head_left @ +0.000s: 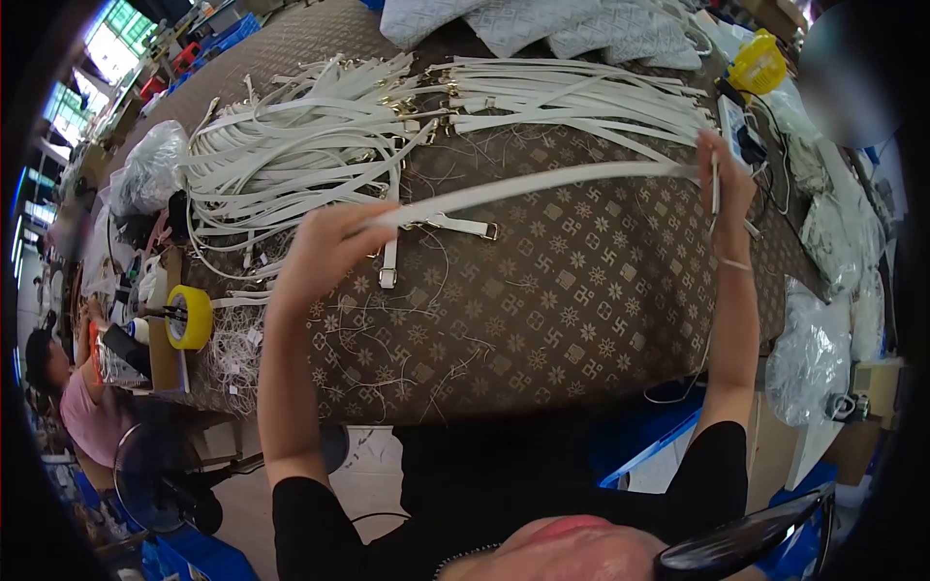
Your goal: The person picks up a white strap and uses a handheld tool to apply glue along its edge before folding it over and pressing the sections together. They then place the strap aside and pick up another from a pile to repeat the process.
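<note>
A white strap is stretched in a slight arch above the patterned brown tablecloth. My left hand pinches its left end, fingers closed around it. At the other end, my right hand is closed on the strap, with a short piece hanging down beside the fingers. Just below my left hand lie a white strap piece with a buckle and another short buckled end. Farther back, a heap of white straps with gold-coloured buckles spreads out, beside a second bundle of straps.
Yellow tape stands at the left edge by a cardboard box. White thread scraps lie near it. At the back are quilted pale pieces and a yellow object. Plastic bags line the right. A person sits at left.
</note>
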The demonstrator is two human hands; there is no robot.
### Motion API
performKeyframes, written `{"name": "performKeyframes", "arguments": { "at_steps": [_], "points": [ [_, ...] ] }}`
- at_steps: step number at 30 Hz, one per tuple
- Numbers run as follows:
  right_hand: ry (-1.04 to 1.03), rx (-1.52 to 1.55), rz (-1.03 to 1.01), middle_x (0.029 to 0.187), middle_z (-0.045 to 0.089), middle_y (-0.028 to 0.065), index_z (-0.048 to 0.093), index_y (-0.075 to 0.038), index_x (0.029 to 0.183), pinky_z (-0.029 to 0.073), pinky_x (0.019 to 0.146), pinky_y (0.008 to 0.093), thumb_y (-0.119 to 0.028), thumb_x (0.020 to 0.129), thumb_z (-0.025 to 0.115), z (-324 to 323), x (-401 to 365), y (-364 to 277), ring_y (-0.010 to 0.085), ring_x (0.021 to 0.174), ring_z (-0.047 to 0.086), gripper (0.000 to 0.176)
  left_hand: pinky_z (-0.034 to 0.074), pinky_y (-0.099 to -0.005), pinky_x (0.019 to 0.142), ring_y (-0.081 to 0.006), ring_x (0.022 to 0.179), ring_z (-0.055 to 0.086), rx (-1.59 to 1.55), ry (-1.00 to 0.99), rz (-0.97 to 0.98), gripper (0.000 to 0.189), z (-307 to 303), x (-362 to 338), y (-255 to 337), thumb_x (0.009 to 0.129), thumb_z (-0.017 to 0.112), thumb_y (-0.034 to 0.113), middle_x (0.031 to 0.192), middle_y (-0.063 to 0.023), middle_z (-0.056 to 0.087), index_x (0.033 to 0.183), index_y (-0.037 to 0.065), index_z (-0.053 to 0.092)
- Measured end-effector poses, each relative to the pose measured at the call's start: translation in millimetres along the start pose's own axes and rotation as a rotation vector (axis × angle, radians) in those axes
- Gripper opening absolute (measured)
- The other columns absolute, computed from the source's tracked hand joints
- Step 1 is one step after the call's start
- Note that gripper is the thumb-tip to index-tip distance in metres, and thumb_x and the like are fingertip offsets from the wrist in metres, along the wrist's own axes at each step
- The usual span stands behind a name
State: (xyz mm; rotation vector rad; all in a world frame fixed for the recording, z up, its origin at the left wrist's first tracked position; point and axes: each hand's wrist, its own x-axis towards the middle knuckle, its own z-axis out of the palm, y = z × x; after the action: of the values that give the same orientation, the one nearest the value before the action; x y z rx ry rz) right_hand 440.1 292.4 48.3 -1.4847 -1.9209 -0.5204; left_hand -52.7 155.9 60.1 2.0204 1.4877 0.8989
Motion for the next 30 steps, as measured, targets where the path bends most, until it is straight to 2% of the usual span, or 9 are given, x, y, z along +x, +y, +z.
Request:
{"name": "performKeyframes", "arguments": {
  "at_steps": [2,4,6,7,17,21,25,26,30],
  "points": [
    [0.252,-0.1,-0.068,0.071,0.065,0.0114,0.063,-0.014,0.112,0.049,0.058,0.0373,-0.016,0.093,0.065,5,46,24,0.0243,0.063,0.065,0.019,0.048,-0.0341,0.092,-0.0276,0.102,0.065,0.112,0.043,-0.015,0.045,18,61,24,0.089,0.067,0.029,0.108,-0.0122,0.069,0.126,0.004,0.061],
    [0.217,0.443,0.003,0.082,0.068,0.0103,0.062,-0.01,0.116,0.052,0.069,0.0328,-0.018,0.098,0.059,6,70,58,0.0194,0.075,0.067,0.02,0.03,-0.0481,0.11,-0.0317,0.131,0.044,0.588,0.275,0.18,0.055,51,92,32,0.089,0.065,0.03,0.138,-0.0147,0.051,0.135,0.004,0.051],
    [0.384,0.384,-0.264,0.094,0.069,0.0109,0.061,-0.005,0.12,0.051,0.079,0.0286,-0.017,0.101,0.054,0,72,48,0.0163,0.085,0.067,0.023,0.02,-0.0544,0.115,-0.0322,0.139,0.036,0.7,0.292,0.212,0.054,72,101,26,0.089,0.065,0.028,0.145,-0.0154,0.044,0.135,0.006,0.049],
    [0.339,0.373,-0.088,0.095,0.069,0.0111,0.06,-0.005,0.121,0.051,0.082,0.0279,-0.016,0.101,0.054,-2,63,40,0.0159,0.086,0.067,0.024,0.018,-0.0558,0.116,-0.0327,0.139,0.036,0.632,0.254,0.223,0.051,78,92,23,0.089,0.064,0.028,0.145,-0.015,0.044,0.133,0.006,0.051],
    [0.053,0.775,0.284,0.095,0.072,0.0114,0.057,0.002,0.122,0.048,0.093,0.0312,-0.021,0.103,0.051,-7,-70,-43,0.0179,0.098,0.066,0.031,0.017,-0.0642,0.112,-0.0308,0.127,0.048,0.673,0.317,-0.143,0.028,14,14,-91,0.088,0.066,0.037,0.131,-0.0088,0.057,0.108,0.019,0.069],
    [-0.009,0.803,0.167,0.093,0.072,0.0115,0.057,0.003,0.12,0.048,0.094,0.0316,-0.022,0.103,0.05,-29,-78,-116,0.0195,0.1,0.066,0.03,0.037,-0.0525,0.103,-0.0227,0.106,0.063,0.621,0.21,-0.028,0.025,-5,15,-47,0.09,0.064,0.036,0.108,-0.0076,0.068,0.103,0.015,0.07],
    [0.0,1.097,0.059,0.094,0.072,0.0129,0.055,0.002,0.118,0.049,0.094,0.0342,-0.023,0.103,0.048,-43,-95,-180,0.0216,0.099,0.067,0.03,0.046,-0.0342,0.055,-0.0258,0.06,0.063,-0.007,-0.121,-0.248,0.019,-7,-36,38,0.092,0.061,0.025,0.064,-0.0068,0.063,0.097,0.008,0.069],
    [-0.109,0.984,0.023,0.095,0.072,0.0124,0.052,0.002,0.117,0.039,0.107,0.043,-0.025,0.105,0.039,-52,-97,-197,0.0241,0.103,0.066,0.032,0.047,-0.0334,0.057,-0.0259,0.06,0.062,-0.092,-0.18,-0.285,0.017,-3,-46,56,0.092,0.062,0.024,0.066,-0.0072,0.064,0.096,0.009,0.069],
    [-0.117,1.022,-0.244,0.085,0.071,0.0069,0.062,-0.004,0.114,0.051,0.092,0.0395,-0.019,0.095,0.061,-38,-109,-237,0.0239,0.077,0.067,0.024,0.051,-0.0343,0.06,-0.0244,0.068,0.066,0.085,-0.133,0.017,0.017,46,-77,79,0.089,0.066,0.025,0.077,-0.0052,0.068,0.099,0.012,0.07]
  ]
}}
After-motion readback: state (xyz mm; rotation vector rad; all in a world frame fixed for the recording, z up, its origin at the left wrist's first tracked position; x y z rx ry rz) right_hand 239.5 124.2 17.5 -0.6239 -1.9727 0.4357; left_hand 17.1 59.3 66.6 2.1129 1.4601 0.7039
